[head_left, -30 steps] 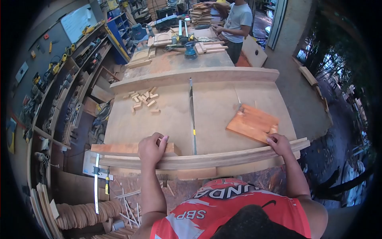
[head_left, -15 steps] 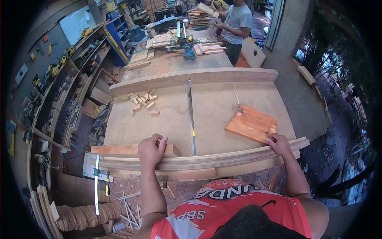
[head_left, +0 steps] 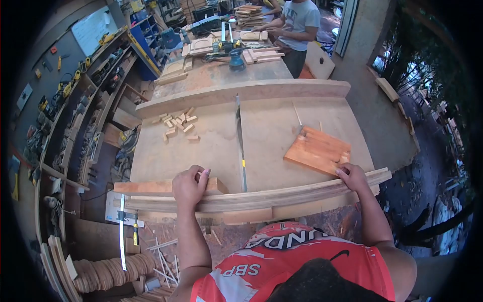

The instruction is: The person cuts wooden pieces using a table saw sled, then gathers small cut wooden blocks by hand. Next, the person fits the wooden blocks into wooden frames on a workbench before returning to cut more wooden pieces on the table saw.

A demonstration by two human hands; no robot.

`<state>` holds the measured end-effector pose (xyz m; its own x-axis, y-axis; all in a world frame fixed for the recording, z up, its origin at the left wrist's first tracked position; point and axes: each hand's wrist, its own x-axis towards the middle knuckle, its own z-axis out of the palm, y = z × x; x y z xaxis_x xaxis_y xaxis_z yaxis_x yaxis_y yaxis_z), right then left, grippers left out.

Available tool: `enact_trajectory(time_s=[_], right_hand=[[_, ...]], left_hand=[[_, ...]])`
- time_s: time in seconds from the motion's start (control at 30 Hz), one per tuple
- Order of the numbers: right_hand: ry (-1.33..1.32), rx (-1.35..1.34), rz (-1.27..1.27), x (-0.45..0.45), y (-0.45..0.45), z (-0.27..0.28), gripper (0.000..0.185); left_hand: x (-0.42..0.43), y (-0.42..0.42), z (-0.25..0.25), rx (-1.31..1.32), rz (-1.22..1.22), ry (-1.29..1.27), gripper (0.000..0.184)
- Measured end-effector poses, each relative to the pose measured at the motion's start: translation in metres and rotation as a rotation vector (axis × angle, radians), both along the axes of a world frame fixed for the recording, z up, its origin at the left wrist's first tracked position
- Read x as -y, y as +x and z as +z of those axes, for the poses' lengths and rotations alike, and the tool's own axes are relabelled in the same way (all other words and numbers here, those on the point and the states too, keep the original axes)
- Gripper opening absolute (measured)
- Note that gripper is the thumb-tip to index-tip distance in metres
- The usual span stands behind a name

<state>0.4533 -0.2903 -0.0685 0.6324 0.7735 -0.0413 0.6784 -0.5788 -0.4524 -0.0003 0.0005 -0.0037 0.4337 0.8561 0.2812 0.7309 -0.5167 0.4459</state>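
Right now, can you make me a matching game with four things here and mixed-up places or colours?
Things:
1. Reddish board
2. Little wood blocks
3. Round blue tool
4. Shirt of the person looking down

Places and colours:
A. On the back bench, beyond the long upright plank
B. Red, with letters on it
C. By the fingertips of the right hand
D. In a loose group left of the saw blade

Right pairs: 1-C, 2-D, 3-A, 4-B
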Motion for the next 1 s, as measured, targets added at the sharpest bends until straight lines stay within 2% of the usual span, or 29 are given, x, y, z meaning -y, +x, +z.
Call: enact_trajectory(time_s=[1.0], right_hand=[[0.074,0.021,0.051,-0.001,0.0,-0.003,0.034]], left_hand=[[-0.001,-0.001,-0.002,0.014,0.007,0.033,0.026]])
